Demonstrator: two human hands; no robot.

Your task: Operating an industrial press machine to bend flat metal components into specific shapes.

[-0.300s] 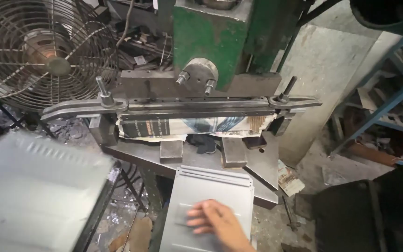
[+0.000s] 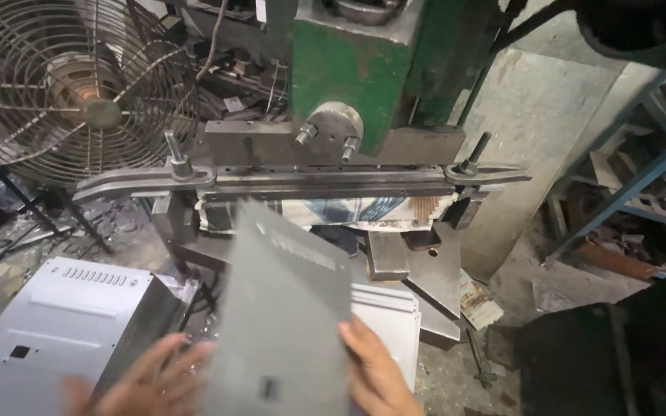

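Head view, looking down: I hold a grey metal sheet (image 2: 287,308) between my two hands, tilted so its far edge rises toward the press. My left hand (image 2: 144,381) is blurred at the sheet's lower left edge, fingers spread against it; whether they curl under the edge I cannot tell. My right hand (image 2: 375,370) clasps the lower right edge, thumb on the top face. The sheet has a row of small slots near its upper edge and a small dark square cutout low down, between my hands.

Beyond the sheet's far edge stands the green press (image 2: 364,62), with its long steel bar (image 2: 310,181) running left to right and an upright bolt near each end. The sheet's top corner lies just below that bar, close to it. Under the bar sits a patterned wad of printed paper or cloth (image 2: 348,209), white with blue.

To my left a stack of pale grey panels (image 2: 63,323) lies close beside the sheet's left edge, leaving little room that way. Beneath the sheet, to its right, a white panel (image 2: 387,320) shows. A wire-caged fan (image 2: 79,85) stands at the far left. To the right the concrete floor (image 2: 518,285) is more open, with a small printed carton scrap (image 2: 481,302) lying on it, and blue shelving (image 2: 641,177) well apart at the right.
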